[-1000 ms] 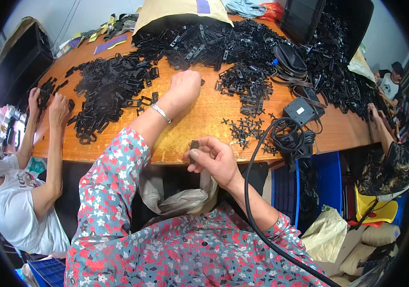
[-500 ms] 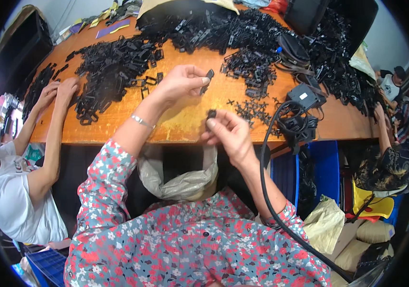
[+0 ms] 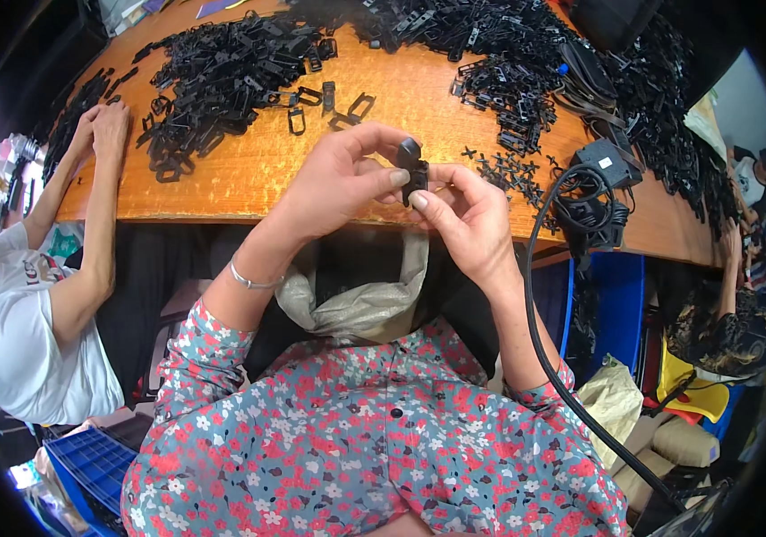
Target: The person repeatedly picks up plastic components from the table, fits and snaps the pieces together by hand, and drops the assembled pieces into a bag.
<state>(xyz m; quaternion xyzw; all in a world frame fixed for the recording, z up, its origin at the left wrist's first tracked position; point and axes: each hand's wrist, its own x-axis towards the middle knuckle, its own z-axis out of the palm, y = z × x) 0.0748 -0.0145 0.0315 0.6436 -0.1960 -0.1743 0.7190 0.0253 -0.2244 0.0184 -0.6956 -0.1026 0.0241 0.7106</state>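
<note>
My left hand pinches a small black plastic part between thumb and fingers, just above the table's near edge. Meeting it from the right, my right hand has its thumb and fingertips closed on the lower end of the same black part. Its exact kind is too small to make out, and fingertips cover some of it. Beyond my hands a few loose black rectangular frames lie on the wooden table. Small black cross-shaped pieces are scattered to the right.
Heaps of black plastic parts cover the far side. A black power adapter with a coiled cable sits at right. An open pale sack hangs below the edge. Co-workers sit left and right.
My hands have come together; the right one has moved up to the left one, and their black pieces now meet. The view has shifted slightly.
</note>
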